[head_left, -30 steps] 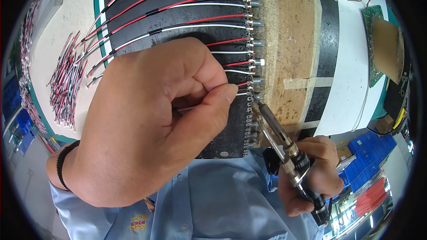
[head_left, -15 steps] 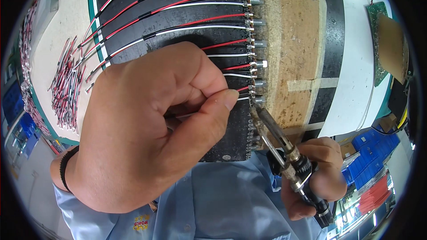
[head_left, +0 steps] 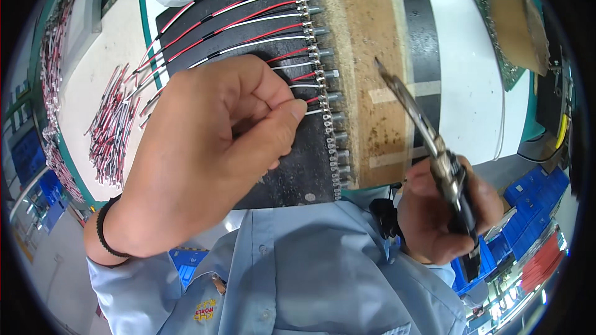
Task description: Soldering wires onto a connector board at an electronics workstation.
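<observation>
In right hand [head_left: 444,214] — soldering iron [head_left: 428,142] | tip up-left | axis diagonal

2 hands [head_left: 205,161] | 1 soldering iron [head_left: 428,142] | 1 black jig [head_left: 248,18] | 1 wristband [head_left: 102,236]

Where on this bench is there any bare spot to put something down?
Bare white bench lies between the brown strip and the green circuit board. Another patch sits between the black jig and the loose wire pile. The jig is crowded with wires, the left hand and the right hand holding its tool.
</observation>
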Action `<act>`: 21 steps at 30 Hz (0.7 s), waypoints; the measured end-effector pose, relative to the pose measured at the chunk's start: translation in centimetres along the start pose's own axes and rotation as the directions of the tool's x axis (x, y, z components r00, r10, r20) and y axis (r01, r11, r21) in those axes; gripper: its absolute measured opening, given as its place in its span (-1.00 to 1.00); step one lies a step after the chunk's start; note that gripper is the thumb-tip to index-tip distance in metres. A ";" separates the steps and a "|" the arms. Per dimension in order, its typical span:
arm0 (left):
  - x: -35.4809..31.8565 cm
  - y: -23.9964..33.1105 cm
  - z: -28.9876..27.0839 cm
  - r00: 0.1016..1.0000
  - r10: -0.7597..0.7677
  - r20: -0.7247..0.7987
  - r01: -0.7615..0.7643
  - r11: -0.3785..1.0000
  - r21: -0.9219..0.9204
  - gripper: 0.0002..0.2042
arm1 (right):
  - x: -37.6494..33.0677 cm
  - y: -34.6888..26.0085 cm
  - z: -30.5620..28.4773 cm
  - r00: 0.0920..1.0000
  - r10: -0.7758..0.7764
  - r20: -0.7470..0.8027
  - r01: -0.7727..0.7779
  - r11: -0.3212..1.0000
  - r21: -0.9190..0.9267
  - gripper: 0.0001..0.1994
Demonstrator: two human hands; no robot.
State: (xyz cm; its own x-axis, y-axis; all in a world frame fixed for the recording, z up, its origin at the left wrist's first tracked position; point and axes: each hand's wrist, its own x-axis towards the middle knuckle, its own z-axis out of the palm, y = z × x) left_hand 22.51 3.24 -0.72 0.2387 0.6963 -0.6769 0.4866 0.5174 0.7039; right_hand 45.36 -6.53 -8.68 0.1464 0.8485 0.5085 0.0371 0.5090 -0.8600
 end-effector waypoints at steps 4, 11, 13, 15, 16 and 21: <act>-0.3 0.5 -0.1 0.999 0.042 0.025 -0.044 0.995 0.086 -0.86 | 0.0 0.5 0.9 0.996 -0.006 -0.089 0.006 1.000 -0.002 -0.41; -1.6 -0.2 -0.1 0.966 0.255 -0.034 -0.221 0.890 0.399 -0.86 | -0.3 0.7 1.2 0.989 0.034 -0.145 -0.045 0.996 -0.073 -0.33; -3.5 -1.7 -1.5 0.929 0.366 -0.047 -0.310 0.843 0.440 -0.86 | -0.2 0.5 1.8 0.977 0.075 -0.202 -0.096 0.991 -0.096 -0.31; -5.1 -3.9 -4.6 0.827 0.490 -0.277 -0.292 0.794 0.533 -0.82 | 0.2 0.5 2.5 0.975 0.042 -0.219 -0.070 0.990 -0.125 -0.36; -5.6 -5.2 -6.5 0.727 0.595 -0.343 -0.335 0.743 0.579 -0.81 | 0.4 0.6 2.6 0.980 0.033 -0.198 -0.064 0.987 -0.150 -0.39; -4.7 -12.4 -15.4 0.622 0.688 -0.374 -0.173 0.586 0.791 -0.79 | 0.7 0.9 2.5 0.977 -0.050 -0.206 0.001 0.973 -0.229 -0.47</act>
State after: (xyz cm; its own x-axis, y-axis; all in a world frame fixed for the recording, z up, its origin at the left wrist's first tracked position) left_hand 2.41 1.26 -2.93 0.1694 0.9750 0.1438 0.9089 -0.2110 0.3596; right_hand 43.02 -5.08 -9.00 0.3447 0.7741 0.5309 0.2626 0.4635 -0.8463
